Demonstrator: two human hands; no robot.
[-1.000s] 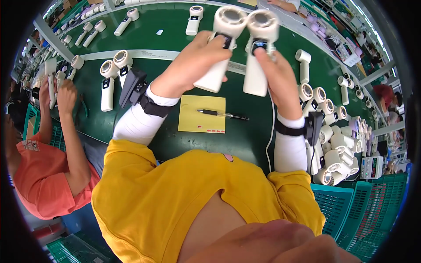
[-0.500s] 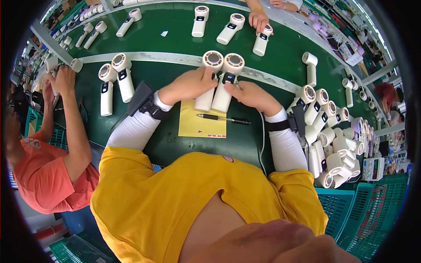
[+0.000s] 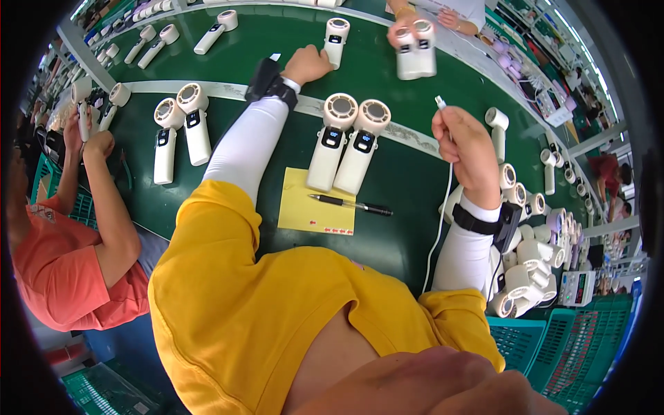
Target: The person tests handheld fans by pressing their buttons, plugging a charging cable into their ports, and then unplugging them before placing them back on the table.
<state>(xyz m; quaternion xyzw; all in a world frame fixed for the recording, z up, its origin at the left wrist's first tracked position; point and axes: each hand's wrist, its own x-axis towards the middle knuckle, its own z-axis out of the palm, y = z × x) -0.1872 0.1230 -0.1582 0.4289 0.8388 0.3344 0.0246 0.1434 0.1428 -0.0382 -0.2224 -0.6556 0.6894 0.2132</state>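
My left hand (image 3: 308,66) stretches across the bench, its fingers closed at the lower end of a white handheld fan (image 3: 335,45). My right hand (image 3: 470,152) is raised at the right, pinching the white cable (image 3: 441,228) just behind its plug (image 3: 440,102), which points up and away. Between my arms two more white handheld fans, a left one (image 3: 324,155) and a right one (image 3: 360,159), lie side by side with their small displays lit. Their handles reach onto a yellow paper (image 3: 294,207), on which a black and clear pen (image 3: 351,205) rests.
Two fans (image 3: 164,149) lie left of my left arm. A co-worker in a red shirt (image 3: 76,270) handles fans at the left. Across the bench another person's hand (image 3: 404,31) holds two fans. At right are piled fans (image 3: 536,266) and green baskets (image 3: 553,346).
Both hands have left the two middle fans. My left hand has gone forward to a far fan; my right has moved right, with the cable plug now showing. The person opposite has lifted two fans.
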